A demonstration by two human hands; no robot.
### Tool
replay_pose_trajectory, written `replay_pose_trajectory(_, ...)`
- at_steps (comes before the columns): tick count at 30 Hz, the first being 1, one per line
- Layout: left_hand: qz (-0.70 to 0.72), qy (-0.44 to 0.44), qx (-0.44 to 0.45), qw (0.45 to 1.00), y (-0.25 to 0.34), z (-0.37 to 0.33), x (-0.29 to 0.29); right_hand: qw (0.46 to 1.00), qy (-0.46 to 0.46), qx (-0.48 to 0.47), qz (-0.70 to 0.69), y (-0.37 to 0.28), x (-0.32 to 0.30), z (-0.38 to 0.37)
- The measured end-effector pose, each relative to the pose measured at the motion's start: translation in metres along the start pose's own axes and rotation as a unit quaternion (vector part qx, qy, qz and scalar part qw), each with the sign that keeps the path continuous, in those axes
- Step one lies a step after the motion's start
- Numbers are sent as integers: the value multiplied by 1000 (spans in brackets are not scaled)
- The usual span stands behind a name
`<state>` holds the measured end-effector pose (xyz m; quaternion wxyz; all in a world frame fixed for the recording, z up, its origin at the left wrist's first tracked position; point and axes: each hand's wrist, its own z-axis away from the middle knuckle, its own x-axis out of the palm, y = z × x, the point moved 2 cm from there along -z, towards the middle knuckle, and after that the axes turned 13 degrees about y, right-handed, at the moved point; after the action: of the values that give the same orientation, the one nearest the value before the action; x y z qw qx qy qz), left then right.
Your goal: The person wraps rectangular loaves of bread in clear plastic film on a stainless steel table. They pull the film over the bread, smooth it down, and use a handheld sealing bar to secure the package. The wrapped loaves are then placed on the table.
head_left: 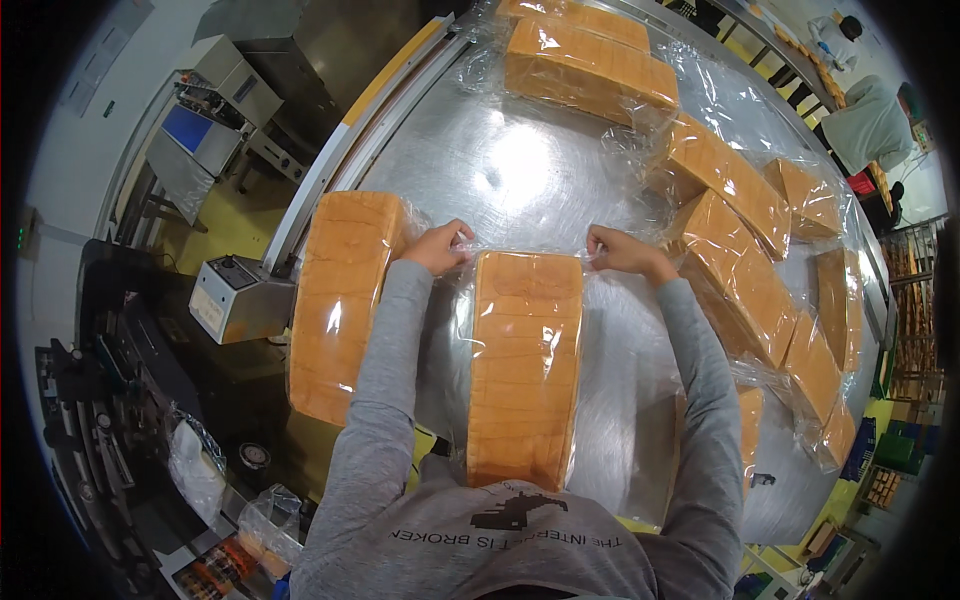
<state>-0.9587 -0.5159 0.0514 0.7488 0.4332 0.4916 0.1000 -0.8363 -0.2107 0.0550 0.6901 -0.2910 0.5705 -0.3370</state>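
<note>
A long golden-brown block that looks like a loaf (pixel 527 370) lies in front of me on the metal table, inside a clear plastic bag (pixel 530 250). My left hand (pixel 438 248) is closed in a pinch on the left corner of the bag's far end. The opposite corner is pinched by my right hand (pixel 630 252). Between them the film is drawn out sideways, just beyond the loaf's far edge. Another bagged loaf (pixel 345 305) lies to the left, next to my left forearm, which covers part of its right side.
Several more bagged loaves (pixel 735 280) lie at odd angles on the right of the metal table (pixel 430 170), with others (pixel 590 70) at its far end. A grey box-shaped device (pixel 238 298) stands off the left edge. People (pixel 870 130) work at another table, far right.
</note>
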Motion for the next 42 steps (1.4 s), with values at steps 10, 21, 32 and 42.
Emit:
replay_pose_trajectory(10,-141,324,232,906,-2,46,24,898,394,-136,139,-11,60,46)
replay_pose_trajectory(21,203,-186,-126,953,-1,0,-10,975,-50,162,-147,-14,11,17)
replay_pose_trajectory(32,-140,206,174,953,2,43,33,827,431,-212,293,-40,58,51)
replay_pose_trajectory(42,-185,356,223,889,-5,54,60,882,470,45,16,-21,97,70)
